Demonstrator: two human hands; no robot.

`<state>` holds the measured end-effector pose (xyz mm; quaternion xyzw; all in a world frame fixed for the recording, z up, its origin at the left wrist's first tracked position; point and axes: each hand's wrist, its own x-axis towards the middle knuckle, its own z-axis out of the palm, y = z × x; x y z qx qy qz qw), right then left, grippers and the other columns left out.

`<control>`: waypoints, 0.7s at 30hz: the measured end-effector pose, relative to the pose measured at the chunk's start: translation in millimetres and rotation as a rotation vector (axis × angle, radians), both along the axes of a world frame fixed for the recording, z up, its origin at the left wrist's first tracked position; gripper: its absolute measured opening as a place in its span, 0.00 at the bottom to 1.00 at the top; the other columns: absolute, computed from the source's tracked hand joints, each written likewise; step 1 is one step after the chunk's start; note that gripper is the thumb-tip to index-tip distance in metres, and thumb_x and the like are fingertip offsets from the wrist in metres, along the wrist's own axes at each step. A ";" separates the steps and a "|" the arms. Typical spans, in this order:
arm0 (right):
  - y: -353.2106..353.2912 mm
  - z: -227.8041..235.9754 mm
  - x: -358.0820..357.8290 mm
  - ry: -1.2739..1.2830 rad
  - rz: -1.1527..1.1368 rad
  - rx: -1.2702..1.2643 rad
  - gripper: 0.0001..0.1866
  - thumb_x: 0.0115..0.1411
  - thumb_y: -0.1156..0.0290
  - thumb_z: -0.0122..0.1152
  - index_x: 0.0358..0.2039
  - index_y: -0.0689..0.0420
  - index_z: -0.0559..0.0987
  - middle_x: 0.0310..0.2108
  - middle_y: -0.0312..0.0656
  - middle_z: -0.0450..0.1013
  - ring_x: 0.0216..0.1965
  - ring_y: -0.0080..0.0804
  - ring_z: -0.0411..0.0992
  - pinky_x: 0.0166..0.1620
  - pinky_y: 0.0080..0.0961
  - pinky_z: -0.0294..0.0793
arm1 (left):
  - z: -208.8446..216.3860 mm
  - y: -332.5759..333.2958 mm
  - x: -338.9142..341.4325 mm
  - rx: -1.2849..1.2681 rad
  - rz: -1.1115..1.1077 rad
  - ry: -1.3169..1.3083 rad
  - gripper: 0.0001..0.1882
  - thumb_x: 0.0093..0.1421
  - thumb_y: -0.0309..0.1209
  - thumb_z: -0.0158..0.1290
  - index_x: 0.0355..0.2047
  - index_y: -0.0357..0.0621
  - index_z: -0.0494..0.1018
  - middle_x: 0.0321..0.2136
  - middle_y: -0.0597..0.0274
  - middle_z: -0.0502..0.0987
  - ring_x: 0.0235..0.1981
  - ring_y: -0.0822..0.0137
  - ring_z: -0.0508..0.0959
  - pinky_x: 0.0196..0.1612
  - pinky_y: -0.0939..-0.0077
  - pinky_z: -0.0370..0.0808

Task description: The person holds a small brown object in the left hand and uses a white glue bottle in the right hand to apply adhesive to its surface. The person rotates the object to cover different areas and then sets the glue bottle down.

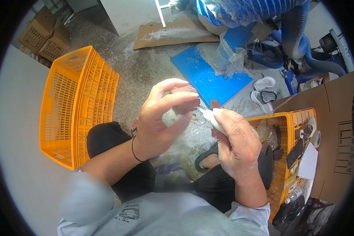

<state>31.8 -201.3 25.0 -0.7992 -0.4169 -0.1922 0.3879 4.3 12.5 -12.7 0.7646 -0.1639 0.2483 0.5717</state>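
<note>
My left hand (157, 114) curls around a reddish-brown, rough-looking round piece (187, 105), gripping it between fingers and thumb. My right hand (238, 145) pinches a small white squeeze bottle (214, 121). Its thin pale nozzle points left at the brown piece; I cannot tell whether the tip touches it. Just beyond my right fingertips shows a small brown square piece (214, 104). Pale dust covers both hands and forearms.
A tall orange plastic crate (100, 90) stands at the left. Another orange crate (279, 196) at the right bears tape, a bottle and scraps. Ahead lie a blue board (198, 74), white shoes (262, 98) and a dusty blue hose (247, 11). Cardboard boxes (47, 35) sit far left.
</note>
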 end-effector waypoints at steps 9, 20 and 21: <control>-2.5 1.5 0.7 0.037 -0.024 -0.004 0.24 0.45 0.90 0.66 0.47 0.67 0.80 0.43 0.54 0.79 0.44 0.49 0.81 0.47 0.36 0.80 | 2.0 -2.0 -1.2 -0.049 -0.009 0.016 0.22 0.55 0.17 0.60 0.51 0.41 0.78 0.55 0.48 0.72 0.45 0.66 0.80 0.48 0.73 0.77; 0.5 -5.5 5.7 1.182 0.227 0.779 0.24 0.64 0.69 0.69 0.53 0.71 0.72 0.41 0.55 0.79 0.28 0.32 0.79 0.27 0.19 0.77 | 4.5 0.9 -2.4 -0.095 -0.097 0.068 0.23 0.55 0.12 0.59 0.51 0.38 0.73 0.59 0.47 0.69 0.56 0.63 0.74 0.59 0.69 0.72; 1.5 -9.5 7.0 1.246 0.287 0.820 0.26 0.63 0.66 0.70 0.53 0.72 0.72 0.40 0.56 0.79 0.28 0.34 0.80 0.26 0.20 0.80 | 4.1 0.2 -2.8 -0.108 -0.101 0.069 0.23 0.55 0.12 0.59 0.51 0.38 0.73 0.59 0.47 0.69 0.55 0.64 0.74 0.58 0.70 0.73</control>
